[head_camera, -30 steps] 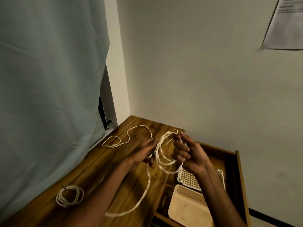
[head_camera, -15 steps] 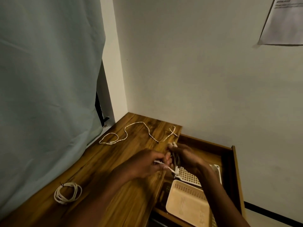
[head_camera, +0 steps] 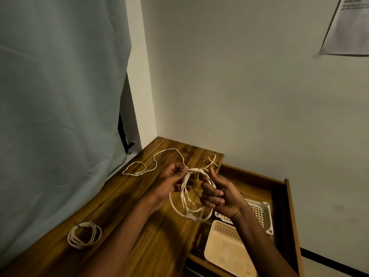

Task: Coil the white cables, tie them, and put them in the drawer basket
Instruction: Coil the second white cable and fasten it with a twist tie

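A twisted white cable (head_camera: 187, 198) is held in loose loops above the wooden surface (head_camera: 151, 246), pinched by left hand (head_camera: 171, 180) fingers and clamped in curled right hand (head_camera: 217, 196) fingers.

Dim corner of a room: pale plaster wall (head_camera: 239, 86), grey-green curtain (head_camera: 56, 96) hanging at left, paper notice (head_camera: 347, 29) taped at upper right, wooden counter (head_camera: 139, 226) below, black skirting (head_camera: 335, 260) at lower right.
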